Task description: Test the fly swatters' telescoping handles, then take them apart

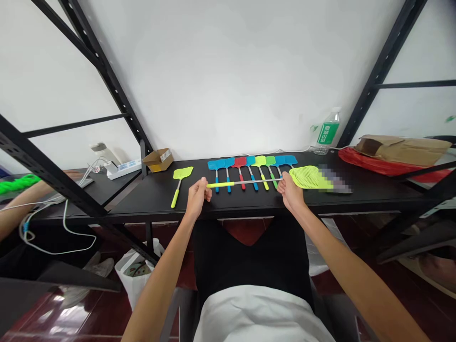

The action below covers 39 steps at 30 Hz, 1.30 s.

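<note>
A yellow-green fly swatter (306, 177) with a metal rod is stretched sideways between my two hands, above the shelf's front part. My left hand (198, 195) is closed around the end of its handle. With fingers pinched, my right hand (289, 189) grips the rod just beside the perforated head. Behind it lies a row of several short swatters: blue (215, 165), red (239, 163), yellow-green (260, 161) and green (270, 161). One more yellow-green swatter (183, 174) lies apart, left of my left hand.
A small cardboard box (157, 160) sits at the shelf's back left. A water bottle (328, 133) stands at the back right, near brown packaging (402, 149) on red material. Black metal posts (103, 71) frame both sides. Another person's arm (30, 197) rests at far left.
</note>
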{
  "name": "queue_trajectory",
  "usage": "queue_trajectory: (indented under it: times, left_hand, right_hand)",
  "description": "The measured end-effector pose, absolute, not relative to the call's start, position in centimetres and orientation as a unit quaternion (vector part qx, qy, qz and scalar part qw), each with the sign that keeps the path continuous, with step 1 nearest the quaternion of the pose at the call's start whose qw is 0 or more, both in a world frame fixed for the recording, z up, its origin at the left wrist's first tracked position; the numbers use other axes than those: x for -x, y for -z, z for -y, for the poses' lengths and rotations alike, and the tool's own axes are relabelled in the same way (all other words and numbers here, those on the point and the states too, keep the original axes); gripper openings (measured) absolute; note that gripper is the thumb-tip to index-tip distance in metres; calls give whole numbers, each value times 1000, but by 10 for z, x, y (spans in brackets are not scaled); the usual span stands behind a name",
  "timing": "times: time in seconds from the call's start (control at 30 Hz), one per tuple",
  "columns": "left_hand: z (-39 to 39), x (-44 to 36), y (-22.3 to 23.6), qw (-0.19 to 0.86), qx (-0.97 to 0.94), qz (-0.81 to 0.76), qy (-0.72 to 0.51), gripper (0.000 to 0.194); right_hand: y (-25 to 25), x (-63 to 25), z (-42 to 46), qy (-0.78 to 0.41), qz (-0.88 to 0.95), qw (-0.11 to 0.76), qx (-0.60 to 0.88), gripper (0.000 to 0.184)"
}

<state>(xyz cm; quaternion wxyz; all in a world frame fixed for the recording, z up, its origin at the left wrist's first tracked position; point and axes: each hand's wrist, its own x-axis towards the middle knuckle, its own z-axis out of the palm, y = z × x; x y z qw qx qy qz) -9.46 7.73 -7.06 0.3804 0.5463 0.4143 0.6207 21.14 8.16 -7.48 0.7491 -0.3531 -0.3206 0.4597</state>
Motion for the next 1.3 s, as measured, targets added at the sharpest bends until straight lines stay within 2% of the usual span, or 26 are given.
queue_trajectory:
  times: [0.13,0.3,0.53,0.73,1.03,1.3]
  left_hand:
    - [-74,90,66,318,-616,-452,-562,62]
    - [-71,90,63,326,-638,-468,-517,64]
    - [-77,94,67,414,-597,-389,-566,48]
    - [-78,94,68,397,-594,-354,-603,37]
    - [-77,92,67,413,-503,-396,-648,55]
    - [-82,94,72,376,-546,-361,-656,32]
  right_hand:
    - [74,-210,-80,-466,327,743,351,65]
    - [73,-209,-80,-467,313,749,350,64]
    - [74,-209,-82,-481,292,739,369,62]
    - [73,-208,-81,-476,288,743,373,61]
    - [68,-205,-77,-473,285,745,373,60]
    - [68,-206,-78,-477,277,745,375,58]
